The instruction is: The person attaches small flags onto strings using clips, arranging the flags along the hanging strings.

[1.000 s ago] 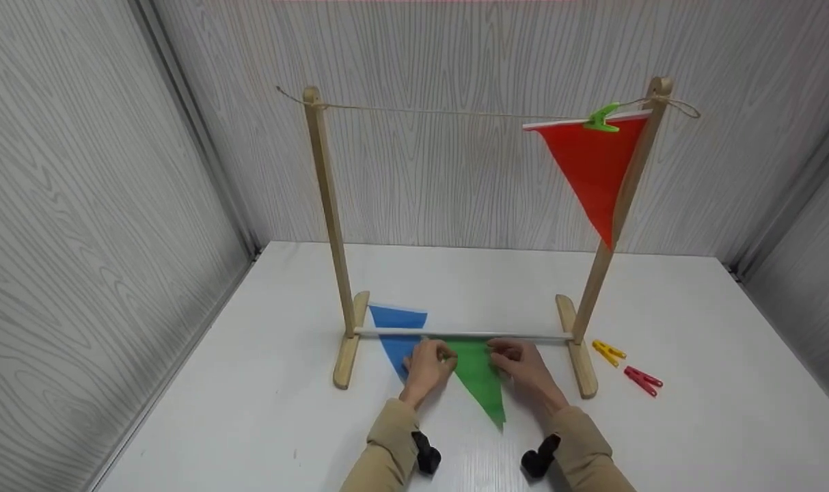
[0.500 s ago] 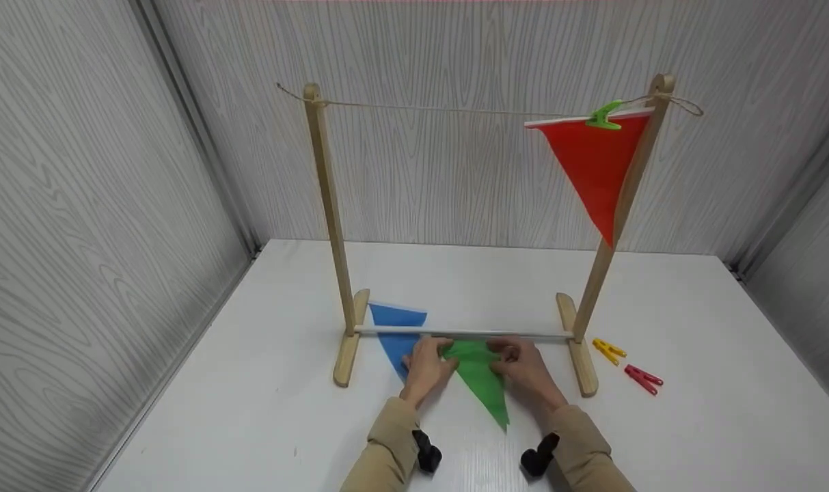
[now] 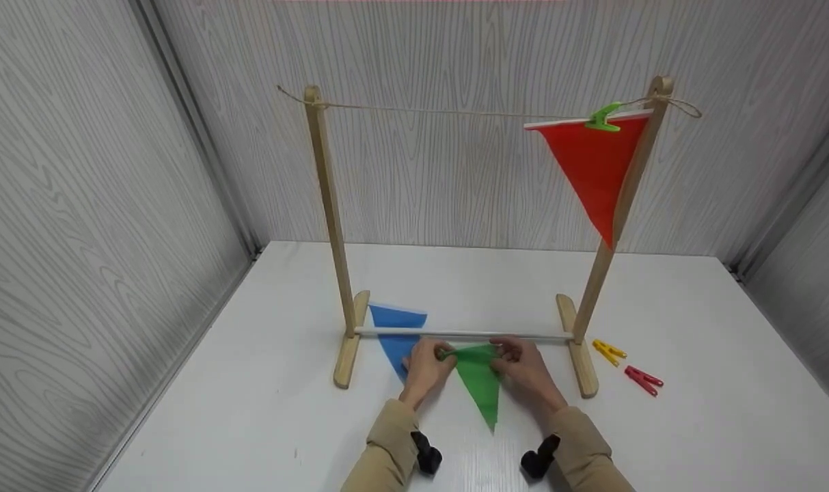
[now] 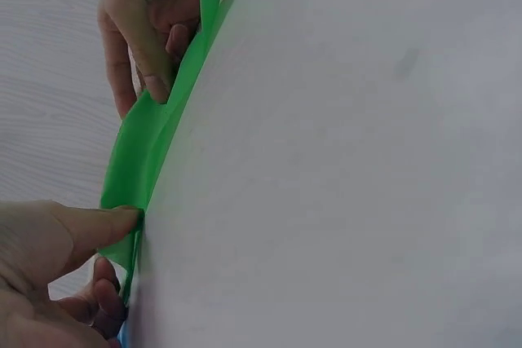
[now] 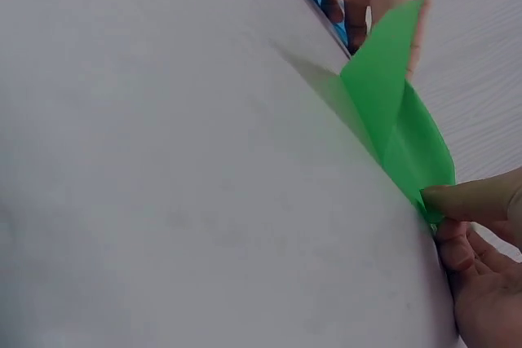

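Green pennant (image 3: 478,383) pinched by both hands, top corners hidden.

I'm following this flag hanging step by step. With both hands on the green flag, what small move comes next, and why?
Probably lift the green flag toward the string. The left hand and right hand pinch its top corners, its edge already raised off the table, and the string is bare beside the red flag.

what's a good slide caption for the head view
Both hands, left hand and right hand, pinch the green flag by its top corners before a wooden stand.
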{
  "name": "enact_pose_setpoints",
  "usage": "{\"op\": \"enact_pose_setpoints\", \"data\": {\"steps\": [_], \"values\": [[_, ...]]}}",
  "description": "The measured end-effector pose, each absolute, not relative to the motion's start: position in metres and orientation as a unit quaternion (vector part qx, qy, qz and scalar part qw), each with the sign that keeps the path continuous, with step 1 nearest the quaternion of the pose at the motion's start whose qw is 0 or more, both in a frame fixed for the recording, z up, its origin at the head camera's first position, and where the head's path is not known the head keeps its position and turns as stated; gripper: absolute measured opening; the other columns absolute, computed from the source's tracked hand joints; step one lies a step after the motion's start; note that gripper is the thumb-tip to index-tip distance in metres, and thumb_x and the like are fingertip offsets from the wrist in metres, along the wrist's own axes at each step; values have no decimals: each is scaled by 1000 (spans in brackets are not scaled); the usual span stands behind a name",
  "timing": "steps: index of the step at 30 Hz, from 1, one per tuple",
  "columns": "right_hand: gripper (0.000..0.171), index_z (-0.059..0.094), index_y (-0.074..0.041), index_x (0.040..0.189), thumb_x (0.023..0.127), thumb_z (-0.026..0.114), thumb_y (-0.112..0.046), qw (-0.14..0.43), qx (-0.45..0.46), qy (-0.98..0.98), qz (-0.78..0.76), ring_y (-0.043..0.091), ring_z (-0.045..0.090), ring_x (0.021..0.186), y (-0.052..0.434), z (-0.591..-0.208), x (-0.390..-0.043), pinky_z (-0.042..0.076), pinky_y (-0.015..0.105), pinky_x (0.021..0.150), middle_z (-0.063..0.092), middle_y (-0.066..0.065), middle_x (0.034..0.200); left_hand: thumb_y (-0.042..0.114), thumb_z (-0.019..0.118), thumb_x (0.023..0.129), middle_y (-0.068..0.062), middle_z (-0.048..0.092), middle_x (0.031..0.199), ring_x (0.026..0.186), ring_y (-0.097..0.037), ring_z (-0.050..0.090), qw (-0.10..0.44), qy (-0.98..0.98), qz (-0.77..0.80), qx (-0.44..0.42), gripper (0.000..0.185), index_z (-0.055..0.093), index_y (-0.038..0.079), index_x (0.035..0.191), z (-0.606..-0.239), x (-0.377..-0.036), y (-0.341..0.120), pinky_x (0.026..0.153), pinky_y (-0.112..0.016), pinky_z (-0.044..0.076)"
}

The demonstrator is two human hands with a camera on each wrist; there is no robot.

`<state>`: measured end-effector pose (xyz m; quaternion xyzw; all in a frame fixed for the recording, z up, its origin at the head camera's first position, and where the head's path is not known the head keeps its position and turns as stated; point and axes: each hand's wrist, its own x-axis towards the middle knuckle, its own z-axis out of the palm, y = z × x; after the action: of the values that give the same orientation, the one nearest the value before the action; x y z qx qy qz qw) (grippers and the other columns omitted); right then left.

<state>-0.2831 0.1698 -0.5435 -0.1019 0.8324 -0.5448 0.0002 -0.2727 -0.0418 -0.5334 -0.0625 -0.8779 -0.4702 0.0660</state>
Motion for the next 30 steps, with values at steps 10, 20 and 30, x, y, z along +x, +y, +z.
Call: {"op": "enact_pose_setpoints", "data": {"steps": [10, 20, 30], "values": [[35, 64, 0, 129, 105, 55, -25, -2, -33, 818, -574, 11, 53, 73, 167, -543, -287, 44, 21, 61, 63, 9, 91, 12, 72, 87, -10, 61, 87, 78, -13, 44, 89, -864, -491, -67, 13, 78, 10, 99, -534, -276, -46, 74, -33, 21], [32, 65, 2, 128, 103, 58, -17, -19, -12, 784, -620, 10, 55, 84, 169, -545, -287, 46, 20, 64, 68, 17, 120, 12, 77, 86, -11, 66, 103, 96, -24, 55, 93, -853, -509, -70, 9, 78, 11, 95, -535, -276, -47, 79, -34, 25], [28, 67, 7, 121, 96, 66, -6, -47, 17, 755, -654, 5, 57, 80, 168, -539, -280, 46, 18, 64, 72, 14, 106, 16, 83, 81, -10, 71, 104, 93, -26, 59, 91, -864, -486, -99, 14, 80, 12, 95, -535, -276, -49, 76, -31, 29]]}}
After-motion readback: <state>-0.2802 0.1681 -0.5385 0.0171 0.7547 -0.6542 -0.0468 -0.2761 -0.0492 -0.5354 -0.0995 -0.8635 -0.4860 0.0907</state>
